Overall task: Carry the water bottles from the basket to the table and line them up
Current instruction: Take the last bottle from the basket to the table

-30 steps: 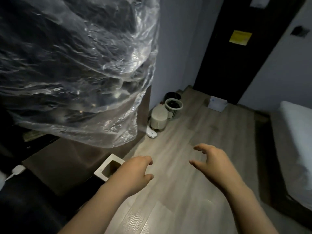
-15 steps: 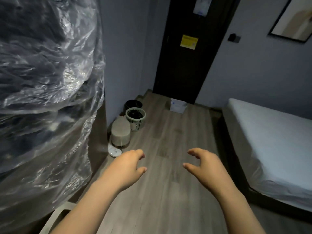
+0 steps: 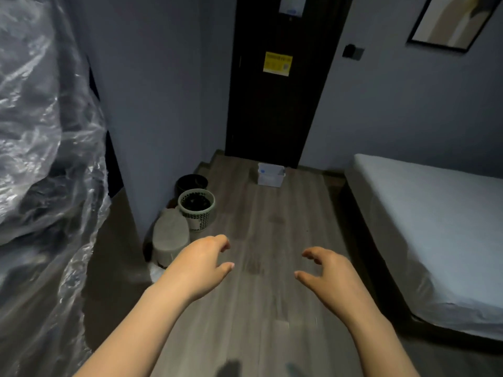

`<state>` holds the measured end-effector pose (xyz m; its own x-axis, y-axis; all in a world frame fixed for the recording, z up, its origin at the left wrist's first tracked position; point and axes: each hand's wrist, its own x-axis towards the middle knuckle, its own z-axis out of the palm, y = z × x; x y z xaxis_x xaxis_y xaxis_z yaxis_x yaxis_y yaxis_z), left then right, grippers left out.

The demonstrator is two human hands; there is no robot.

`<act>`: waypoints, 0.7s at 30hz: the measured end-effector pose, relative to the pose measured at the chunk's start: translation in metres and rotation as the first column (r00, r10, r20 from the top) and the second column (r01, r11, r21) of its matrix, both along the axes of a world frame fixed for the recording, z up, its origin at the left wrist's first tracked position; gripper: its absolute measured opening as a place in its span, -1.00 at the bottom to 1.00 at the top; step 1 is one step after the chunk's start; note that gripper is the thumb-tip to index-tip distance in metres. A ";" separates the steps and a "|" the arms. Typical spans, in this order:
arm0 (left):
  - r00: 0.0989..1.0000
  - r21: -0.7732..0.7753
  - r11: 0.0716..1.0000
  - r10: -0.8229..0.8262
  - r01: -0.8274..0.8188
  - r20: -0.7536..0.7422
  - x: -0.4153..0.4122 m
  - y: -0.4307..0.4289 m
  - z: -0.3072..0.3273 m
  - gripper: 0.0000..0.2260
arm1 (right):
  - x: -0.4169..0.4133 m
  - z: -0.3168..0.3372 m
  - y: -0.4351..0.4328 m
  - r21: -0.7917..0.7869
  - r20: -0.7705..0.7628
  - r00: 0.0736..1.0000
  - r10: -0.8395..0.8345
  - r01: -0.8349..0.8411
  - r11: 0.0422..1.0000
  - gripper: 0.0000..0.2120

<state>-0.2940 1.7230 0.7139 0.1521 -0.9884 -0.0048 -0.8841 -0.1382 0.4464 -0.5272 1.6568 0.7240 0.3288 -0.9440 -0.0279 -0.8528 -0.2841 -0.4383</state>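
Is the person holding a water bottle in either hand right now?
No, the left hand and the right hand both hover over the wooden floor with fingers loosely curled, holding nothing.

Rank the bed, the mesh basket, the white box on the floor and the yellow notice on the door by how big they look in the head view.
1. bed
2. mesh basket, though it is nearer the camera than the box
3. white box and yellow notice: they look about alike, so they are not ranked against each other.

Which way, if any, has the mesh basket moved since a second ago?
No. The mesh basket stands beside the black bin and beige lidded bin as before; only the camera turned.
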 end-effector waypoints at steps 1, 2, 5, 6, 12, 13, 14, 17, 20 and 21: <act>1.000 -0.001 1.000 -0.005 0.005 0.010 0.002 -0.017 0.001 -0.66 | 0.003 0.001 -0.019 -0.007 0.019 1.000 -0.007 0.007 1.000 -0.51; 1.000 0.001 1.000 -0.010 0.010 0.020 0.005 -0.035 0.002 -0.66 | 0.006 0.003 -0.038 -0.013 0.035 0.999 -0.015 0.015 1.000 -0.51; 0.999 0.024 0.999 -0.032 0.031 0.035 0.010 -0.084 0.007 -0.65 | 0.015 0.010 -0.093 -0.019 0.071 0.997 -0.030 0.032 0.999 -0.51; 0.999 0.025 0.999 -0.037 0.036 0.037 0.013 -0.099 0.007 -0.66 | 0.019 0.012 -0.110 -0.025 0.083 0.996 -0.029 0.031 0.999 -0.52; 0.998 0.039 0.998 -0.056 0.055 0.023 0.031 -0.184 0.006 -0.66 | 0.042 0.016 -0.199 -0.034 0.109 0.993 -0.035 0.039 0.999 -0.53; 0.998 0.045 0.997 -0.061 0.060 0.024 0.034 -0.196 0.005 -0.66 | 0.046 0.016 -0.211 -0.033 0.107 0.994 -0.039 0.043 0.999 -0.53; 0.998 0.054 0.997 -0.065 0.064 0.021 0.038 -0.209 0.004 -0.66 | 0.049 0.015 -0.224 -0.030 0.102 0.994 -0.043 0.047 0.998 -0.53; 0.997 0.075 0.994 -0.084 0.083 0.000 0.051 -0.253 -0.004 -0.67 | 0.064 0.012 -0.265 -0.032 0.088 0.995 -0.054 0.057 0.998 -0.54; 0.994 0.081 0.991 -0.109 0.111 -0.023 0.071 -0.306 -0.009 -0.67 | 0.084 0.010 -0.310 -0.049 0.077 0.994 -0.074 0.078 0.996 -0.55; 0.993 0.070 0.991 -0.116 0.118 -0.024 0.080 -0.325 -0.009 -0.67 | 0.092 0.010 -0.326 -0.053 0.074 0.994 -0.084 0.088 0.995 -0.54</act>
